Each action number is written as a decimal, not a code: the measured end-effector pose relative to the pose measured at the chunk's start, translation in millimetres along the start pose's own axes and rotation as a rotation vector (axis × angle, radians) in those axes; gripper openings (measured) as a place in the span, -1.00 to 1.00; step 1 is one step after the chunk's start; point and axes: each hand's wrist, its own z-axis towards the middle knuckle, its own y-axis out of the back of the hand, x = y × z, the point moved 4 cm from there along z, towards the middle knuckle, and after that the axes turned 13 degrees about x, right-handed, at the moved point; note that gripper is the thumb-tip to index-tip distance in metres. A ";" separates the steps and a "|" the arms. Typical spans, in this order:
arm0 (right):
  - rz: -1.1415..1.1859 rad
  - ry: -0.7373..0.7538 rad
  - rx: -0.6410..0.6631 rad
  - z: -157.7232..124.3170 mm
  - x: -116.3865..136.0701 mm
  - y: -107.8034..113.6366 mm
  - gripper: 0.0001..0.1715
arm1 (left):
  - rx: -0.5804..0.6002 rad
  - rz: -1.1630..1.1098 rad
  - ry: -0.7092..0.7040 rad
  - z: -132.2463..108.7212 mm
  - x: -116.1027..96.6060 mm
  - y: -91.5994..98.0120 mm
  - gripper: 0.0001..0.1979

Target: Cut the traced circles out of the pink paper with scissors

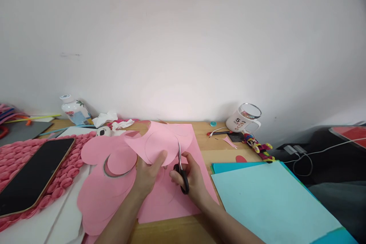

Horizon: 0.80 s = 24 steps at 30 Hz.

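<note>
My left grip (147, 175) pinches the pink paper (160, 143). At its 3 o'clock, my right grip (192, 178) is closed around the scissors (184, 183).

Phone (34, 175) on mat (17, 156) left; sheet (160, 143) centre; paper stack (271, 202) right; mug (243, 120) behind, perhaps touching wall (183, 45).

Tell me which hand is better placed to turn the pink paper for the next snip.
Probably left: the left hand pinches the pink paper beside the blades, while the right hand holds the scissors.
</note>
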 end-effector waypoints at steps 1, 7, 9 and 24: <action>-0.011 0.027 -0.022 -0.2 -0.1 -0.4 -0.40 | -0.003 0.020 0.005 0.0 1.0 -0.1 -0.79; 0.002 0.032 -0.006 2.0 -3.2 -0.1 -0.42 | 0.024 0.026 0.036 1.2 4.1 -0.3 -0.77; 0.057 -0.002 0.047 3.9 -3.9 0.0 -0.42 | 0.005 0.037 0.052 1.6 3.4 0.7 -0.74; 0.132 0.088 0.099 4.1 7.4 -0.6 -0.48 | 0.125 0.069 0.041 0.9 -8.6 -6.1 -0.82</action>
